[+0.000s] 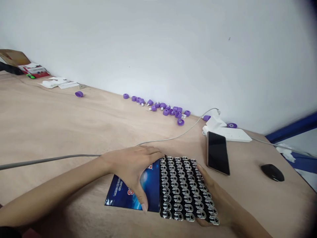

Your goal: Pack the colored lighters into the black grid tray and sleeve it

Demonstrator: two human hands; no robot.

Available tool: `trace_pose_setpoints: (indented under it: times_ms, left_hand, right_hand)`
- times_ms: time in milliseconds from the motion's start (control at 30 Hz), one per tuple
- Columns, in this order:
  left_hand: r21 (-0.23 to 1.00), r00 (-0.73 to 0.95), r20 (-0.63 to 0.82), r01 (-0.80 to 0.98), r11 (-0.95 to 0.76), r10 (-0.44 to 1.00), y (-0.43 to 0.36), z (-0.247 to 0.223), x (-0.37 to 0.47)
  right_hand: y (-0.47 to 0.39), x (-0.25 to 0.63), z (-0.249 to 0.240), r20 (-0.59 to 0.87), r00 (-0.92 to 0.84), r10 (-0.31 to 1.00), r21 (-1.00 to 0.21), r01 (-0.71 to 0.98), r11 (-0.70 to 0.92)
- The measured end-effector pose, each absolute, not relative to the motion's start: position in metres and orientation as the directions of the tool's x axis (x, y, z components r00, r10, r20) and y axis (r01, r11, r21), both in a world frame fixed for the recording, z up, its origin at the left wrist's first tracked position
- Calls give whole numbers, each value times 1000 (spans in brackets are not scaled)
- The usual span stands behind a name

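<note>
My left hand [131, 167] lies spread over a blue printed packet [151, 190], its thumb pointing toward the near edge and its fingertips at the packet's far right corner. Out of the packet's right side extends a black sheet [183, 188] with several rows of small silver metal pieces. My right hand [218, 201] grips this sheet by its right edge, with fingers at the far corner and underneath near the front. How far the sheet reaches inside the packet is hidden.
Behind the hands, several purple caps [165, 112] lie along the wall. To the right are a phone [218, 152], a white power strip [235, 134] and a black mouse [272, 172]. A grey cable [49, 160] crosses the left side; papers [58, 82] and boxes [15, 57] sit far left.
</note>
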State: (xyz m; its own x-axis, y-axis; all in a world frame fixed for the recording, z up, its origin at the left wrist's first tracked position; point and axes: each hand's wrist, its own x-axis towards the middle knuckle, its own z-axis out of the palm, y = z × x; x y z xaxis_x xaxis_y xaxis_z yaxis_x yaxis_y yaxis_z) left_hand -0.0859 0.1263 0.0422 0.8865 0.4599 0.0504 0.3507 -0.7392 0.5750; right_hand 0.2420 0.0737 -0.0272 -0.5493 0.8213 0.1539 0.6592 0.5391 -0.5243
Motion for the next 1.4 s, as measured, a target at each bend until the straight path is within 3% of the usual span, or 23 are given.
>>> trace_pose_setpoints:
  times_ms: [200,333,467,600,900,1200,1400]
  left_hand:
    - [490,890,91,350,-798,447,116,52,-87]
    - [285,909,64,380,-880,413,78,69,-76]
    - [10,876,49,480,-877,480,42,70,-62]
    - [-79,869,99,493,-866,486,36,61,-56]
    - [37,860,-29,511,-859,510,37,67,-57]
    - [349,875,-47,467,-813,482,36,77,-70]
    - [427,889,-119,448,-785,442,40,79,-72]
  right_hand:
    - [72,239,-42,197,-612,766,-505,607,614]
    - [66,240,-49,212,-637,741,-498,583,643]
    - [66,241,-49,181,-659,730,-506,574,644]
    - [70,241,-48,186,-668,721,-516,558,650]
    - [70,243,-47,165,-666,727,-552,549,628]
    - [78,249,-42,57,-681,730,-654,527,542]
    - [81,253,-41,40,-695,718,-621,545,563]
